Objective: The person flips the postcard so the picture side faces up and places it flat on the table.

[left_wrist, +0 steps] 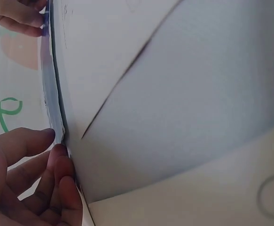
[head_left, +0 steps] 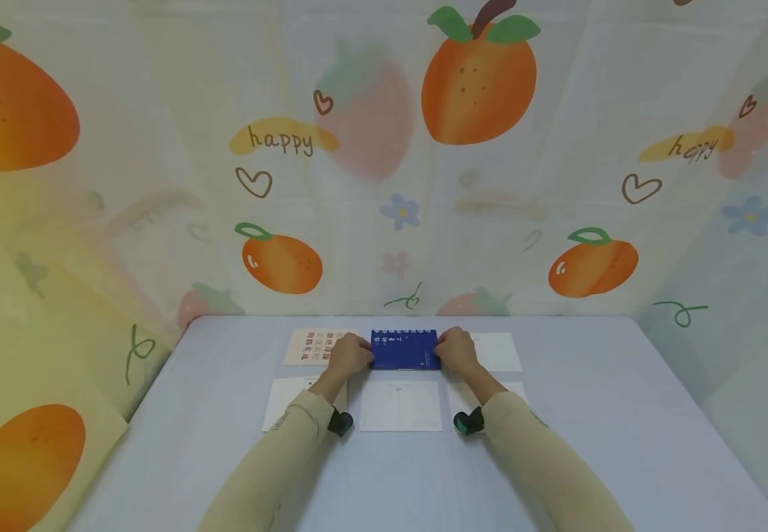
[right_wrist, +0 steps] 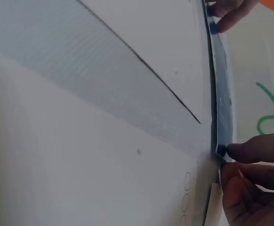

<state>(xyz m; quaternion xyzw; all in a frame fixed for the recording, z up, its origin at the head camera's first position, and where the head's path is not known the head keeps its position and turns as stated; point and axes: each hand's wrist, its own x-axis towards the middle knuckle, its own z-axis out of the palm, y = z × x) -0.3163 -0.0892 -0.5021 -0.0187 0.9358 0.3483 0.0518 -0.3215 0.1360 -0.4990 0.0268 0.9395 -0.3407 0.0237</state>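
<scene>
A dark blue postcard (head_left: 404, 351) with white characters lies at the back middle of the table, in the upper row of cards. My left hand (head_left: 349, 355) pinches its left edge between thumb and fingers. At the opposite edge my right hand (head_left: 457, 352) pinches it the same way. Seen edge-on in the left wrist view, the postcard (left_wrist: 55, 99) runs up from my left fingertips (left_wrist: 57, 153). In the right wrist view my right thumb (right_wrist: 245, 149) presses on a corner of the postcard (right_wrist: 221, 89), with the fingers curled beneath.
A cream card (head_left: 307, 347) with red and dark characters lies back left, partly behind my left hand. A white card (head_left: 500, 352) is at the back right. In front lie white cards at left (head_left: 284, 399), middle (head_left: 400, 406) and right (head_left: 517, 387). A fruit-printed curtain (head_left: 384, 222) hangs behind the table.
</scene>
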